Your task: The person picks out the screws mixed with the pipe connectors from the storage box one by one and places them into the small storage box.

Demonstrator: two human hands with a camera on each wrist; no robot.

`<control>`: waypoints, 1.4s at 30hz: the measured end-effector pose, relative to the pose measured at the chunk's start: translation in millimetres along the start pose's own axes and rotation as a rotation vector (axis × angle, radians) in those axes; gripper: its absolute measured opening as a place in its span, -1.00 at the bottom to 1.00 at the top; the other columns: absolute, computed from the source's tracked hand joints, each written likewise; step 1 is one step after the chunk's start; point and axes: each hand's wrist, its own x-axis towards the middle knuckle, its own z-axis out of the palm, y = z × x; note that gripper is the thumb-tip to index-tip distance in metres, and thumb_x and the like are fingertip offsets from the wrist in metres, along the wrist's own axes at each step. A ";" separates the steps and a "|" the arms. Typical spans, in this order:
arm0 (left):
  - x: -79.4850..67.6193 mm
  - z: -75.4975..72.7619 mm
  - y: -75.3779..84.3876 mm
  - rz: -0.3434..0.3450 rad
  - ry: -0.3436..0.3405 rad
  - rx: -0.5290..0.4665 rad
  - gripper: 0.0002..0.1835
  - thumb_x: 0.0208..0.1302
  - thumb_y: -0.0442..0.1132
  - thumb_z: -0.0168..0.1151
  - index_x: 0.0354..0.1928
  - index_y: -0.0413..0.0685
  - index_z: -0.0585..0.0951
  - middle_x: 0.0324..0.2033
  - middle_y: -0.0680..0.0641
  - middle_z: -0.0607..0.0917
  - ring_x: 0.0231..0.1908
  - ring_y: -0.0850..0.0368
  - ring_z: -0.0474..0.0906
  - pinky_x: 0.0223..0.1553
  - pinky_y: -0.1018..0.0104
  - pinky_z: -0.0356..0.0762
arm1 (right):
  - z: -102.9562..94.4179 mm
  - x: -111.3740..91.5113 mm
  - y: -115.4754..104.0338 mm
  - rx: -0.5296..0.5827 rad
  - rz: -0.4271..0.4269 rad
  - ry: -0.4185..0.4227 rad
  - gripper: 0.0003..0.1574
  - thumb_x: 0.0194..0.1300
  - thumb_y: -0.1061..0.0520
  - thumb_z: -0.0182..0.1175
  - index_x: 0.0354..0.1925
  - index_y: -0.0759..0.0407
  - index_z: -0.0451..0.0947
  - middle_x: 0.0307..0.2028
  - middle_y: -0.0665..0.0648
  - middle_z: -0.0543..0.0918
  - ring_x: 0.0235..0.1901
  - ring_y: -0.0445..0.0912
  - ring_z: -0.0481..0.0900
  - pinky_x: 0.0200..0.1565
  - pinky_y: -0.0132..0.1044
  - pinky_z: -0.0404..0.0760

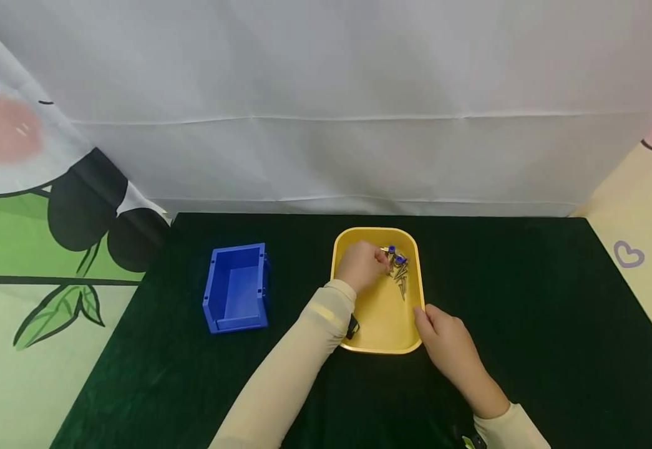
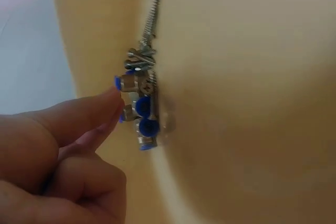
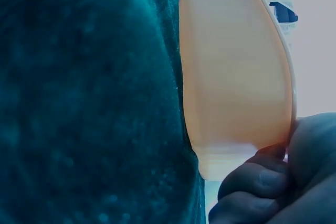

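1. The left hand (image 1: 359, 265) bends thumb and forefinger close together at the parts; whether they pinch one, I cannot tell.
2. Short silvery metal fittings with blue plastic collars (image 2: 129, 83) lie clustered in the yellow round-cornered plastic tray (image 1: 382, 321), toward its right side. They look hard, light, perhaps slippery; the metal barrel seems the best hold.
3. Slim silver metal screws (image 2: 152, 17) (pointed, so better taken by the heads) lie among them.
4. The right hand (image 1: 446, 337) grips the tray's rim.
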 end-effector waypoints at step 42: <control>12.5 6.6 8.5 0.038 -0.016 0.240 -0.52 0.29 -0.23 0.31 -0.78 0.00 0.38 -0.83 0.09 0.28 -0.78 0.23 0.22 -0.67 0.42 0.19 | -4.1 4.8 -1.6 -0.023 -0.002 -0.028 -0.59 0.57 -0.11 -0.10 -0.20 0.13 0.53 -0.55 0.09 0.48 -0.61 -0.03 0.44 -0.55 -0.27 0.43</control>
